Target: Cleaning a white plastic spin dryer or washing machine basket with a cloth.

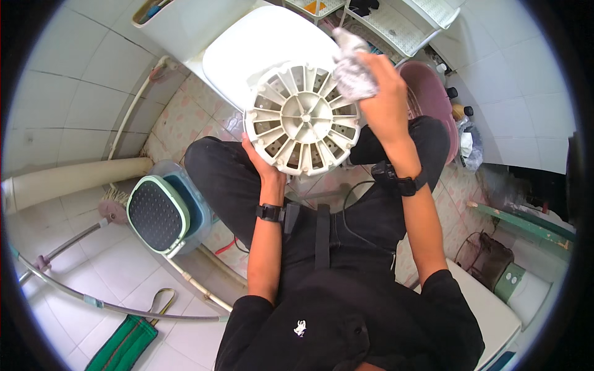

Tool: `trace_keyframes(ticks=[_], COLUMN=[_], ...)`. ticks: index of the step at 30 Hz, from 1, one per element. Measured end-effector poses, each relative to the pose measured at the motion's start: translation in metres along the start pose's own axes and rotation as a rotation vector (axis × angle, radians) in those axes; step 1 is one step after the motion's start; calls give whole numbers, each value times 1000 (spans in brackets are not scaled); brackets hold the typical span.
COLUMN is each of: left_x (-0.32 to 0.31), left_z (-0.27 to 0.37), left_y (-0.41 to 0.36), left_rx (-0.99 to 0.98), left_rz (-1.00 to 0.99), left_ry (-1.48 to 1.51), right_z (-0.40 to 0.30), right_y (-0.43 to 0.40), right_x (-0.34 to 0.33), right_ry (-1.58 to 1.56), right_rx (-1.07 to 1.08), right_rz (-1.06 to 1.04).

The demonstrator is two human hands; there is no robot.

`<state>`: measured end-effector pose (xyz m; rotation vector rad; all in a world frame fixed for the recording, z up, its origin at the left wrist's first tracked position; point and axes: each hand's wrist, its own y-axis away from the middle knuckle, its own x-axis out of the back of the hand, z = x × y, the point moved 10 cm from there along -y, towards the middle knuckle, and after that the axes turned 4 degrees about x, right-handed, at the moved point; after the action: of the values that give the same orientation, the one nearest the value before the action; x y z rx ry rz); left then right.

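A round white plastic basket (306, 118) faces up in front of me, with spokes around a ribbed hub and perforated walls showing through the gaps. My left hand (262, 160) grips its lower left edge; some of the fingers are hidden behind it. In my right hand (385, 92) is a bunched pinkish-grey cloth (355, 79), slightly blurred, at the basket's upper right rim. Whether the cloth presses on the rim, I cannot tell. Just beyond the basket is a white rounded lid (269, 41), very bright in the light.
A pink plastic tub (429, 92) stands to the right, near several bottles and a white shelf rack (399, 28). On the left is a blue bucket (199, 208) with a green-rimmed dark-topped piece (158, 214) over it. A thick pipe (79, 181) runs along the tiled wall.
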<state>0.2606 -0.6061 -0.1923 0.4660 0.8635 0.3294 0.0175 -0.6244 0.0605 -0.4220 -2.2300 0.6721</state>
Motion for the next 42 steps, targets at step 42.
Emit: trace_keyframes(ticks=[42], left_x=[16], left_z=[15], left_y=[-12], left_rx=[-139], left_rz=[-50], left_ry=[45], right_z=[2], right_y=[23], right_x=[-64], right_ry=[-36], right_rx=[-112], right_rz=[-346])
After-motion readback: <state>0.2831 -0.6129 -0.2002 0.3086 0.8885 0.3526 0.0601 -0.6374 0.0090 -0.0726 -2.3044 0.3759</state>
